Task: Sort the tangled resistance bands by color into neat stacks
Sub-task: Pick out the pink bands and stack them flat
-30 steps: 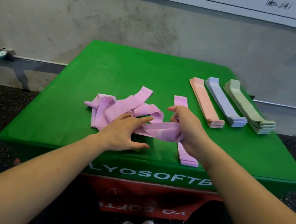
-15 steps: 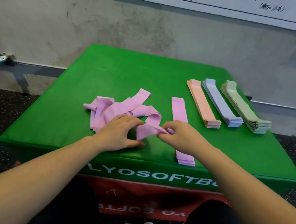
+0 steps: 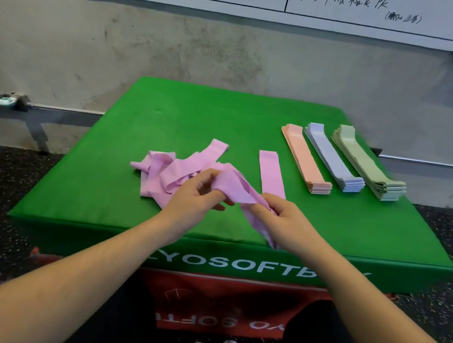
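head | pink band (image 3: 233,187) stretched between both hands | left fingers (image 3: 210,195) and right fingers (image 3: 257,209) clamped on it

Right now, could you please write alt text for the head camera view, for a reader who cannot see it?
Two bare hands, the left hand and the right hand, hold one pink band above a green mat, beside a tangled pink pile. To the right lie a flat pink stack, then orange, lilac and green stacks.
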A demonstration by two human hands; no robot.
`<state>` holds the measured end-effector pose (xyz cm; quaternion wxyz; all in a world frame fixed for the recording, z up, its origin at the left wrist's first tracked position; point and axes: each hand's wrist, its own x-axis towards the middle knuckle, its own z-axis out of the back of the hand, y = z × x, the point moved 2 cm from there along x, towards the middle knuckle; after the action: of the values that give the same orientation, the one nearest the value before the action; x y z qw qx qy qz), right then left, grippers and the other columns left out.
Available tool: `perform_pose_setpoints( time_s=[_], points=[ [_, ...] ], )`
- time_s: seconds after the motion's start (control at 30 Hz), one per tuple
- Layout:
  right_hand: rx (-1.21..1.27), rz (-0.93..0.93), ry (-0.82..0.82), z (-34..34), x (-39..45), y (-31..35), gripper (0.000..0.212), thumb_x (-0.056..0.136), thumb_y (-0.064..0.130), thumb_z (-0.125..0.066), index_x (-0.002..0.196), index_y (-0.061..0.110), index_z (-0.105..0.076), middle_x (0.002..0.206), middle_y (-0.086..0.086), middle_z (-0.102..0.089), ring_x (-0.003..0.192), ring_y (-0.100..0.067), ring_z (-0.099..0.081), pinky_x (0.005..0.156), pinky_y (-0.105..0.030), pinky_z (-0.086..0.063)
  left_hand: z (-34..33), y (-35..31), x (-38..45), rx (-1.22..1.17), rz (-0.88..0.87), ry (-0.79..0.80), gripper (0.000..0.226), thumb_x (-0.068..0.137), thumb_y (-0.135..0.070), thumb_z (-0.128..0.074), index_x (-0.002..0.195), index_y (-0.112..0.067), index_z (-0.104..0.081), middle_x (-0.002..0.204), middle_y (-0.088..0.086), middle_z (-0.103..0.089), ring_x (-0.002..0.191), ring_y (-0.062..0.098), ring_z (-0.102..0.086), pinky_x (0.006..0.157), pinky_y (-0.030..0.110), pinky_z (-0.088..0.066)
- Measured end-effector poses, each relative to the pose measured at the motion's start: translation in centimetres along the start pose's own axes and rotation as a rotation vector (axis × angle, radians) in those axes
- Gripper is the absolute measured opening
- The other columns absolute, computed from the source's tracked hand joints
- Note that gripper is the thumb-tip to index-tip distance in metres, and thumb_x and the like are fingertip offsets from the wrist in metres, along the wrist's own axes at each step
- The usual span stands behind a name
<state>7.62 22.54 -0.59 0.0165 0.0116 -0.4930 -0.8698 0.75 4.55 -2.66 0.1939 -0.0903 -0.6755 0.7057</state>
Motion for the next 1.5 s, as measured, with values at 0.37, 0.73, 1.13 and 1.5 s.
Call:
perform_pose_setpoints(
  time_s=[0.37,0.73,1.13,1.5],
  points=[
    [0.128,0.027,0.038,1.5,-3.6,2.3,0.029,0.1,0.043,-0.05,0.125,0.031,-0.06,0.056,0.017,-0.057,0.045,-0.007,-0.043,0.046,-0.022,-0.037,-0.6,-5.2,-1.5,-0.053,0.12,0.069,0.015,0.101,-0.015,-0.052,0.108,-0.006,-0.062,0.11,0.016,-0.067,0.094,0.021,-0.062,0.079,0.034,-0.053],
    [0.235,-0.073,0.192,2.3,-5.9,3.7,0.045,0.09,0.05,-0.053,0.095,0.009,-0.069,0.06,0.003,-0.056,0.047,-0.01,-0.047,0.05,-0.019,-0.04,-1.5,-9.2,-3.1,-0.146,0.206,0.23,0.037,0.084,-0.023,-0.054,0.11,0.003,-0.06,0.109,0.028,-0.062,0.099,0.029,-0.056,0.097,0.045,-0.052],
    [0.258,0.064,-0.306,3.6,-5.6,4.7,0.03,0.108,0.019,-0.038,0.107,0.019,-0.068,0.103,-0.011,-0.066,0.1,-0.027,-0.06,0.095,-0.042,-0.051,-2.3,-9.6,-3.3,0.092,0.09,0.061,0.011,0.095,-0.009,-0.056,0.089,-0.009,-0.047,0.075,0.009,-0.053,0.062,0.019,-0.051,0.056,0.028,-0.043],
    [0.226,0.176,-0.487,4.7,-6.6,4.4,0.033,0.105,0.015,-0.044,0.129,0.031,-0.062,0.117,0.014,-0.067,0.101,-0.016,-0.064,0.094,-0.043,-0.055,-2.5,-11.1,-4.6,0.372,-0.078,0.217,0.014,0.097,-0.015,-0.062,0.111,-0.018,-0.061,0.093,0.015,-0.072,0.075,0.013,-0.062,0.066,0.017,-0.05]
  ],
)
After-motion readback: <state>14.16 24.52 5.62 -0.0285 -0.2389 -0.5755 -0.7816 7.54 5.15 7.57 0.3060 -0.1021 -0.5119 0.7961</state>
